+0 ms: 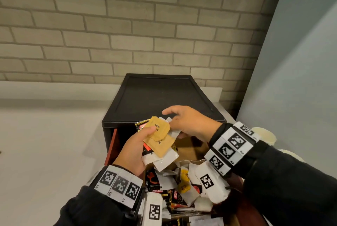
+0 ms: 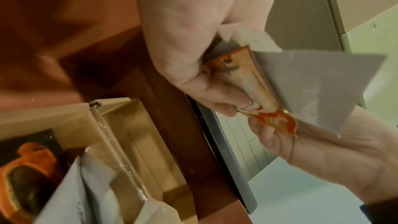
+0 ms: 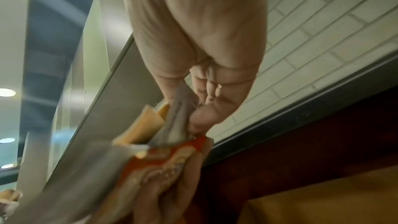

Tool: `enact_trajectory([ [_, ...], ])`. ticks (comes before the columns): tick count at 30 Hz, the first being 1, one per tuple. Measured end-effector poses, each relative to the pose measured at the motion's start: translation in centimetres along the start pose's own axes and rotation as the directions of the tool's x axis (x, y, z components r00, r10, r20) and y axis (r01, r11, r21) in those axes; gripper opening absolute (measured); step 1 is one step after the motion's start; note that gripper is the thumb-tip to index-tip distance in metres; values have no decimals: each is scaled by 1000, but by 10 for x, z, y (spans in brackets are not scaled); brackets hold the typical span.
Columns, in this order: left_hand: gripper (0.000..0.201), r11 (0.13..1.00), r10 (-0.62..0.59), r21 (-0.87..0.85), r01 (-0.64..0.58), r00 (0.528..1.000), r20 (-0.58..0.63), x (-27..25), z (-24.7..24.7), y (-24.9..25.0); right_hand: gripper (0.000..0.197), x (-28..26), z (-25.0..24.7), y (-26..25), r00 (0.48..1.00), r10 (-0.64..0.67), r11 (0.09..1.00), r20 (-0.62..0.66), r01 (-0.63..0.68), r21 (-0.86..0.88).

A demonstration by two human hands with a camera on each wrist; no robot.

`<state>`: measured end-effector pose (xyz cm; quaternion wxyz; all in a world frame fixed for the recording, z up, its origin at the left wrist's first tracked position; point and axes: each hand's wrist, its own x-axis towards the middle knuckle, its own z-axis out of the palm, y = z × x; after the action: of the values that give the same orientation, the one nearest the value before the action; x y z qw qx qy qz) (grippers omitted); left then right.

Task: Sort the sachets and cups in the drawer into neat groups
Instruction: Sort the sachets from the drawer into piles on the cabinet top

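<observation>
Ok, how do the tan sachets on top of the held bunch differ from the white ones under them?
The tan sachets are kraft-brown with dark print; the white sachets look plain. Tan ones lie on top under the left hand's thumb; white ones stick out below. The right hand pinches a white one, not a tan one. Both are flat packets in one bunch.

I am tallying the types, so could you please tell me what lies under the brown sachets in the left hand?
Under the brown sachets the left hand holds white sachets and a red-printed one. Their count is hidden.
</observation>
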<state>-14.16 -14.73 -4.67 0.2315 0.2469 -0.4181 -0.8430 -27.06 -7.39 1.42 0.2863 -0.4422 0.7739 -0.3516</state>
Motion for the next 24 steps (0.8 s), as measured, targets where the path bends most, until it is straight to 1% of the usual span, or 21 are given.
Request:
enact_trajectory([
  [3,24,999,-4,-46,3,1000,-8,0,0,2,33,7,6,2,998,-45,999,-39,46,9],
  [6,29,995,0,-95,-4,999,-41,1,-3,3,27,17,-2,2,983,-80,994,-162,90,54],
  [8,30,991,5,-130,-14,997,-71,3,-4,4,28,28,-12,4,952,-69,992,-299,99,84],
  [10,25,986,11,-164,-29,993,-114,4,-5,6,30,39,-22,9,897,-13,996,-441,50,73],
  [11,21,984,14,-173,-37,991,-134,4,-5,7,29,46,-26,10,875,11,999,-484,9,39],
  [12,16,984,19,-171,-46,988,-155,4,-5,7,26,51,-29,12,869,16,999,-494,-37,-33],
  [13,11,984,26,-167,-55,985,-173,4,-5,8,27,57,-31,12,889,34,984,-457,-111,-142],
  [14,8,985,35,-160,-66,981,-190,4,-5,8,30,61,-32,13,917,76,944,-391,-193,-268],
  [15,6,985,44,-154,-77,977,-208,4,-6,8,33,64,-32,14,940,127,880,-315,-254,-401],
  [16,6,986,49,-144,-83,973,-226,4,-7,8,36,65,-31,15,955,152,807,-256,-269,-526],
  [17,7,987,53,-135,-87,970,-238,5,-8,8,36,66,-30,16,965,149,742,-216,-254,-620],
  [18,8,988,54,-127,-87,968,-246,6,-9,9,32,66,-29,18,972,135,704,-191,-230,-671],
  [19,8,989,58,-116,-90,966,-253,7,-10,8,27,67,-29,20,977,110,703,-185,-208,-680],
  [20,7,990,65,-103,-94,964,-259,7,-9,8,25,66,-29,23,976,66,740,-207,-187,-646],
  [21,7,991,74,-92,-101,961,-265,8,-9,8,26,65,-28,23,965,3,806,-263,-158,-571],
  [22,7,991,80,-80,-106,959,-273,8,-9,8,29,61,-24,24,942,-71,876,-328,-99,-473],
  [23,7,992,85,-67,-108,956,-281,9,-8,8,33,57,-19,20,923,-137,927,-359,-8,-374],
  [24,7,993,89,-52,-109,953,-289,10,-8,8,36,49,-13,14,929,-182,957,-321,91,-277],
])
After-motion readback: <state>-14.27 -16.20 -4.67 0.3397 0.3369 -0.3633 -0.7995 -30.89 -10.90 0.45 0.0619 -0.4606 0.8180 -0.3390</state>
